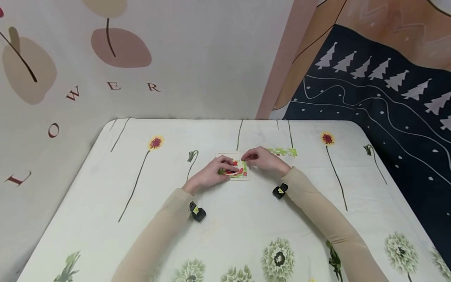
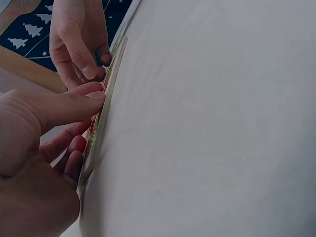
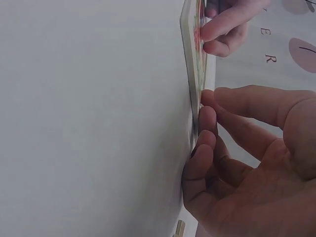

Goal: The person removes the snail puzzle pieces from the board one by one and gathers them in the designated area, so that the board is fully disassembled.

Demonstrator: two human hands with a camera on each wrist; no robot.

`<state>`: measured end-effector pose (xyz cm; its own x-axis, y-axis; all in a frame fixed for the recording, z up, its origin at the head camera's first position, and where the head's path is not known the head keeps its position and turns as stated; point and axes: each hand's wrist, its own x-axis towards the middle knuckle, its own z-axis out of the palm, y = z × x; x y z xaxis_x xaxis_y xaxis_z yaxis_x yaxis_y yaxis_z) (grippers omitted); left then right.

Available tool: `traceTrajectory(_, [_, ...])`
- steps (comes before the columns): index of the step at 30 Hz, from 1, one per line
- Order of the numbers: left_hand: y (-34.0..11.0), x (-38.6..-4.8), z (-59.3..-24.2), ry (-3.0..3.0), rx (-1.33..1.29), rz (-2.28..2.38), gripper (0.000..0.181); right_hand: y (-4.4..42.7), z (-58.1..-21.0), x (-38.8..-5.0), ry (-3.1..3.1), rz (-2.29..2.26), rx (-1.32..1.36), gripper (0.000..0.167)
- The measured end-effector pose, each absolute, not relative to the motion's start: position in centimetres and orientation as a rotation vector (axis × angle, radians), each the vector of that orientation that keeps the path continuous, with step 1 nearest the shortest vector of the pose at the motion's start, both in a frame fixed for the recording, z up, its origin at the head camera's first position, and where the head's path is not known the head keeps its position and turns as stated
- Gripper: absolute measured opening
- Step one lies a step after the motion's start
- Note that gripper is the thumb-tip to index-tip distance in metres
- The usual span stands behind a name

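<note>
A small framed picture puzzle [image 1: 240, 179] with red and green artwork lies flat on the table. My left hand [image 1: 212, 172] rests on its left part, fingers spread over the picture; in the left wrist view this hand [image 2: 44, 133] has its thumb and index fingertip against the surface. At the upper right corner, my right hand [image 1: 264, 159] touches the board with its fingertips. The right wrist view shows the right hand [image 3: 256, 158] loosely bent, thumb near the index fingertip at the board's edge [image 3: 190, 64]. No piece can be made out between them.
Green puzzle pieces [image 1: 289, 152] lie together just behind and to the right of the right hand. A white flower-print cloth [image 1: 246, 219] covers the table, and a patterned curtain [image 1: 211, 70] rises at its far edge. Each wrist wears a small black camera.
</note>
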<state>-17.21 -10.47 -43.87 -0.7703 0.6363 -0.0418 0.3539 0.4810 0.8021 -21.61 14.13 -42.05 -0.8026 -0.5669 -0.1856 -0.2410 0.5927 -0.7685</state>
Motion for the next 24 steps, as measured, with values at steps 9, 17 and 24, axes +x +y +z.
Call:
traceTrajectory(9, [-10.52,-17.23,-43.79,2.386,0.861,1.160,0.035,13.98,-42.20,-21.61,2.409,-1.094,-0.654,0.023])
traceTrajectory(17, [-10.56,-17.25,-43.90,2.392,0.857,1.128,0.036,13.93,-42.11,-21.32,2.426,-1.094,-0.661,0.023])
traceTrajectory(24, [-10.45,-17.27,-43.82,2.399,0.868,1.121,0.035,13.97,-42.07,-21.13,2.446,-1.078,-0.624,0.023])
